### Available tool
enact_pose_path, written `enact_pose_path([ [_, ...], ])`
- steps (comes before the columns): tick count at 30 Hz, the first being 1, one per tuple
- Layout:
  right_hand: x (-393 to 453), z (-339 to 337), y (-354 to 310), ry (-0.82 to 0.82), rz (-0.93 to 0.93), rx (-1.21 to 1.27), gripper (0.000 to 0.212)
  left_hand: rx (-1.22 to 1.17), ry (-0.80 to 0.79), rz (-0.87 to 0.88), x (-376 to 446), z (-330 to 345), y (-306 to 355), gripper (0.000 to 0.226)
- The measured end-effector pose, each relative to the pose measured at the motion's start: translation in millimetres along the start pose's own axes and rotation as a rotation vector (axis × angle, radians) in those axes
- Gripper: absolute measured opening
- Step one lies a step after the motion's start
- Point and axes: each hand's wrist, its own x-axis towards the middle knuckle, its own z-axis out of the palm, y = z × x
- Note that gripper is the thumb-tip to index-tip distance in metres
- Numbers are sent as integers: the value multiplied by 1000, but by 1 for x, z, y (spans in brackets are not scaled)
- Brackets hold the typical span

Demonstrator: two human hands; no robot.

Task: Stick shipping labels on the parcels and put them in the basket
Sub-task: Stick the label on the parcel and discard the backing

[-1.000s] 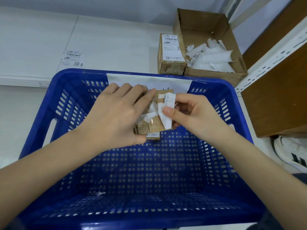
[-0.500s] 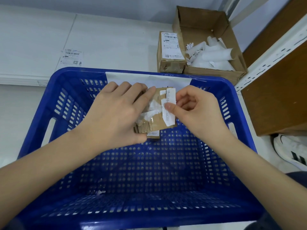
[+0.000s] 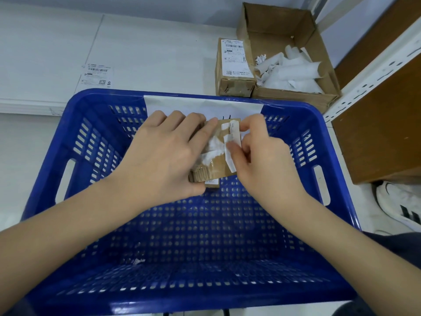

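Grip, left hand (image 3: 168, 156): we hold the small brown parcel (image 3: 214, 153) above the basket, fingers over its top, thumb curled under its near edge.
Grip, right hand (image 3: 257, 153): we pinch a white paper strip (image 3: 232, 144) at the parcel's right side between thumb and fingertips.
Strip: it stands partly lifted from the cardboard; we cannot tell whether it is label or backing.
Risk, tearing: white shreds already cling to the parcel's face, so a sharp pull would likely rip the strip again.
Risk, slipping: our left hand holds only the parcel's left half; a hard tug rightward could twist it out and drop it.
Basket (image 3: 68, 142): blue, perforated, directly beneath, so a dropped parcel would land inside unlabelled.
Surface, far left: a loose shipping label (image 3: 96, 75) lies flat, well apart from our hands.
Surface, far right: a labelled parcel (image 3: 234, 67) touches an open carton (image 3: 296, 96) holding curled white paper.
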Motion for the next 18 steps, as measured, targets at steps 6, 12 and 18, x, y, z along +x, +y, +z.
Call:
enact_pose_path([
  [6,9,-9,8,73,18,98,15,-14,43,-35,1,-7,-3,88],
  [12,8,-11,6,4,94,207,16,-46,52,-41,0,-7,-4,87],
  [18,7,-21,6,-188,118,208,8,-19,39,-29,0,-7,-4,89],
])
